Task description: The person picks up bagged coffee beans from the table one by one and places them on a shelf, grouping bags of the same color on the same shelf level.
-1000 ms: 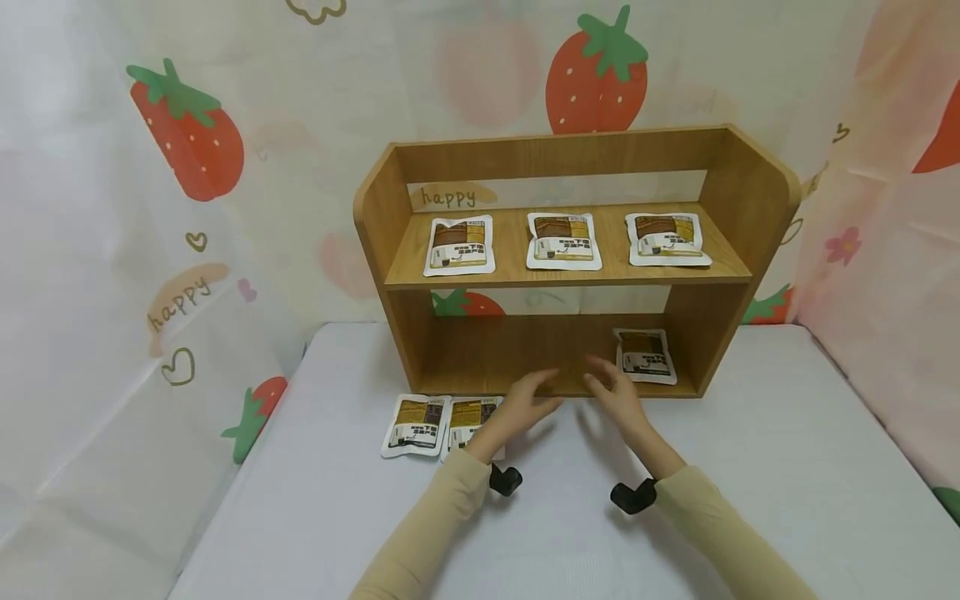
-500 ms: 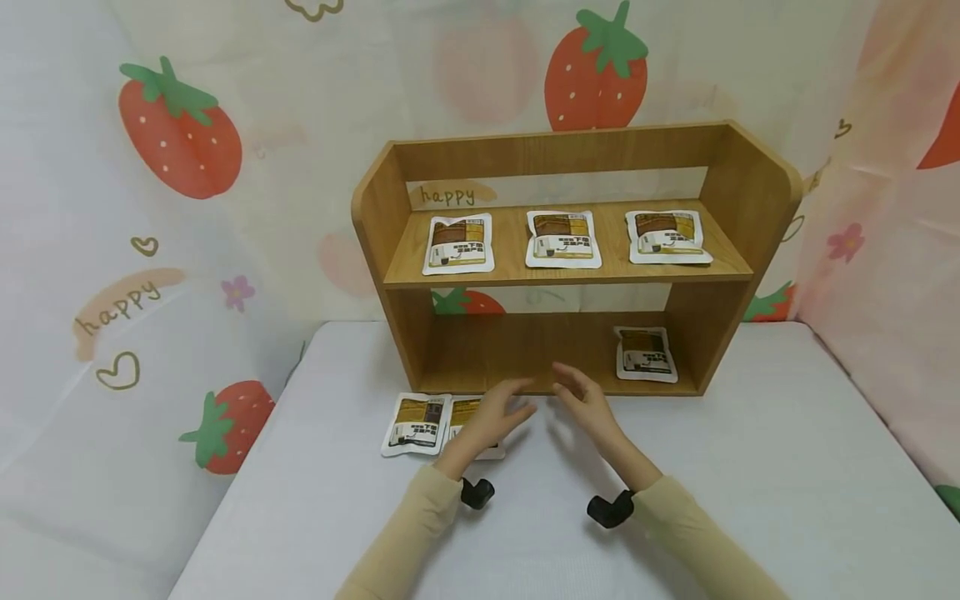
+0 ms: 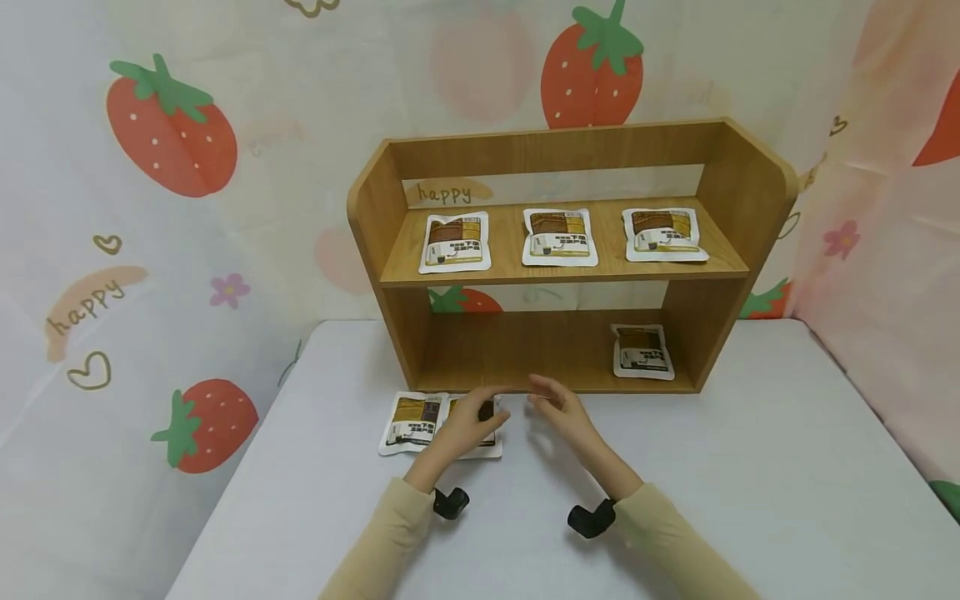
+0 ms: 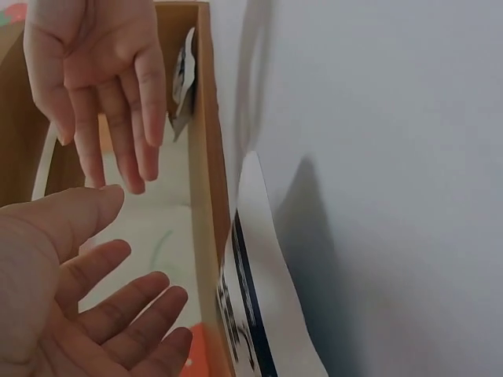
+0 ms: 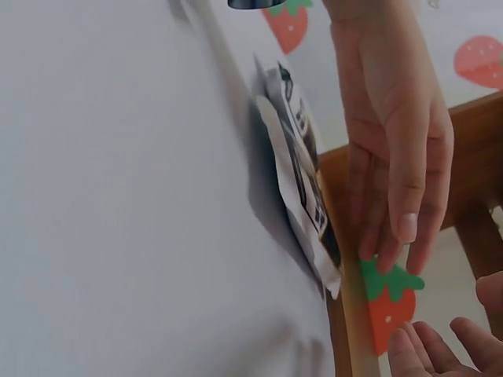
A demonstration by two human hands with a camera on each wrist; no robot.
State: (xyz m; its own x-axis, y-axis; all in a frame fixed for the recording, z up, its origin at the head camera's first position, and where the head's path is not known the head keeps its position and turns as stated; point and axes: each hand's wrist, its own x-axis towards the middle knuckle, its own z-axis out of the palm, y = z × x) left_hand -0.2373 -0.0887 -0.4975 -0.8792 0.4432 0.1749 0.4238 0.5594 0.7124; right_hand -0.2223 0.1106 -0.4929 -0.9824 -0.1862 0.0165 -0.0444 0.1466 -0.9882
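My left hand (image 3: 461,425) hovers over a flat white-edged food pouch (image 3: 487,450), its fingers loosely bent with nothing between them; it hides much of that pouch in the head view. Beside it on the left, a second pouch (image 3: 412,421) lies on the table with its brown and yellow print up. My right hand (image 3: 566,417) is to the right of the pouches, in front of the shelf, fingers relaxed and holding nothing. In the left wrist view both palms face each other, apart. The right wrist view shows the two pouches (image 5: 295,181) lying below the left hand (image 5: 397,133).
A two-tier wooden shelf (image 3: 562,277) stands behind the hands. Three similar pouches lie spaced along its upper board, the middle pouch (image 3: 559,238) among them. Another pouch (image 3: 642,352) lies at the lower board's right end. White cloth covers the table (image 3: 757,467).
Both hands have moved left and slightly down, away from the shelf's lower middle, the left one now over the right-hand table pouch. The pouches have stayed in place.
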